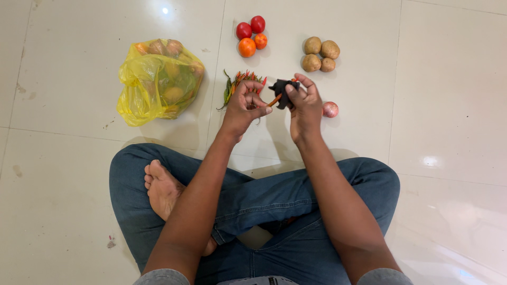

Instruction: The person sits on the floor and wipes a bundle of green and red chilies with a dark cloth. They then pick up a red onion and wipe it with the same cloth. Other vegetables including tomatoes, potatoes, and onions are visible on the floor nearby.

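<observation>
Left hand (247,103) pinches a thin red-orange chilli (274,100); right hand (302,100), beside it, closes on a small black tool (282,91). The chilli looks light, bendable, easily snapped: best held near the stem.

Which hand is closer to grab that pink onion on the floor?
Probably the right hand: the pink onion lies just beside it. The left hand sits farther off, over the chillies.
</observation>
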